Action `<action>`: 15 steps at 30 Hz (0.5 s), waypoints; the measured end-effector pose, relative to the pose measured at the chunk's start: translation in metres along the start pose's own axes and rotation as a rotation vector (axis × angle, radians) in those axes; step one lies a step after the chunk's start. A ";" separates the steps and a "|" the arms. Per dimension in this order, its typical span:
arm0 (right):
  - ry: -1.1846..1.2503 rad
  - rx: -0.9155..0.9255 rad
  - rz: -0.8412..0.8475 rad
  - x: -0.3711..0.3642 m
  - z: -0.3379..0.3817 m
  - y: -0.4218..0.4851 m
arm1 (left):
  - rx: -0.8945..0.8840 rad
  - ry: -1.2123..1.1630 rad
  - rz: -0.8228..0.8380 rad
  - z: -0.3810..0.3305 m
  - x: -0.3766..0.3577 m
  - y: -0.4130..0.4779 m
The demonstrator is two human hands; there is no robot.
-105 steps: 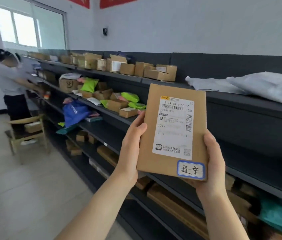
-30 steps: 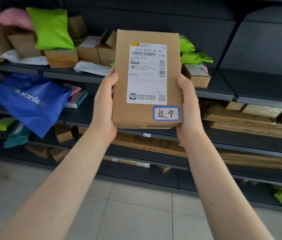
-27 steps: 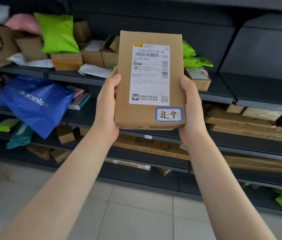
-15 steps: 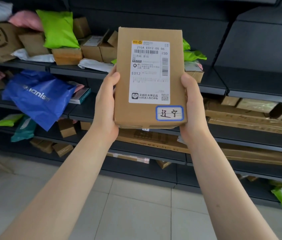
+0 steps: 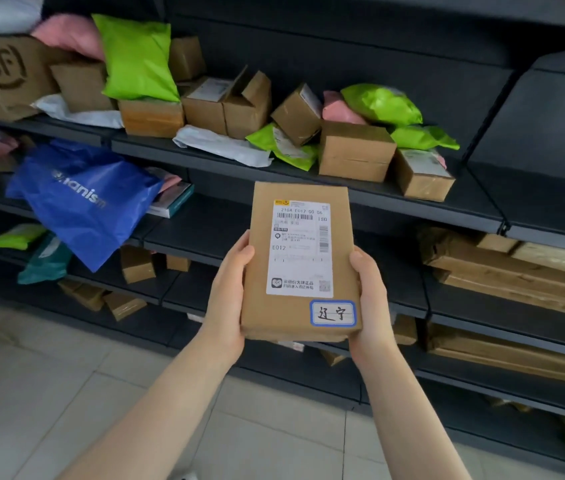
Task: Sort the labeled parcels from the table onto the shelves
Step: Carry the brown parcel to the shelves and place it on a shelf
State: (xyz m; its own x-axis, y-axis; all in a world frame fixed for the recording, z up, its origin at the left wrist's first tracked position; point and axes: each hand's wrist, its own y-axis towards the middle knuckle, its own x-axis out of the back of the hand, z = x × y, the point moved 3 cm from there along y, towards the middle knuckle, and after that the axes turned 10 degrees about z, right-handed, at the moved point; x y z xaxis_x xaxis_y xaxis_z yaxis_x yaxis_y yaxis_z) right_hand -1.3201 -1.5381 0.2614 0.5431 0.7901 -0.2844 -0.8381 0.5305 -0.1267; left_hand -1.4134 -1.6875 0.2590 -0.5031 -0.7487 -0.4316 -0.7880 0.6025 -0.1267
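Observation:
I hold a flat brown cardboard parcel (image 5: pixel 260 306) upright in front of the dark shelves (image 5: pixel 447 209). It carries a white shipping label and a small blue-framed handwritten sticker at its lower right corner. My left hand (image 5: pixel 229 292) grips its left edge and my right hand (image 5: pixel 371 292) grips its right edge. The parcel hangs in the air before the second shelf level, touching no shelf.
The upper shelf holds several brown boxes (image 5: pixel 354 150) and green mailers (image 5: pixel 135 57). A blue bag (image 5: pixel 83 202) hangs over the shelf at left. Long flat cartons (image 5: pixel 516 271) lie on the right shelves. A bare shelf stretch (image 5: pixel 198 233) lies behind the parcel. Tiled floor (image 5: pixel 66 393) below.
The parcel has dropped lower in view, with both hands still on it. The boxes on the upper shelf that it covered half a second ago now show.

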 end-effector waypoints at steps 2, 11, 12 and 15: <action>0.027 -0.089 -0.038 -0.011 -0.031 0.022 | 0.092 -0.013 -0.080 0.012 0.028 0.019; 0.151 -0.289 -0.223 -0.093 -0.121 0.171 | 0.357 0.058 -0.156 0.017 0.159 0.162; 0.168 -0.317 -0.245 -0.103 -0.129 0.190 | 0.367 0.091 -0.143 0.014 0.172 0.180; 0.188 -0.358 -0.303 -0.124 -0.150 0.247 | 0.388 0.187 -0.092 0.004 0.200 0.228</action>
State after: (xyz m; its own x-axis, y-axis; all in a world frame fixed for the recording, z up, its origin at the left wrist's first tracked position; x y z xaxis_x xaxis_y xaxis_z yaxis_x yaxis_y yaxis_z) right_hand -1.6019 -1.5516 0.1228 0.7739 0.5300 -0.3466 -0.6268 0.5628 -0.5389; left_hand -1.6926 -1.6986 0.1398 -0.5205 -0.8199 -0.2384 -0.6587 0.5632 -0.4989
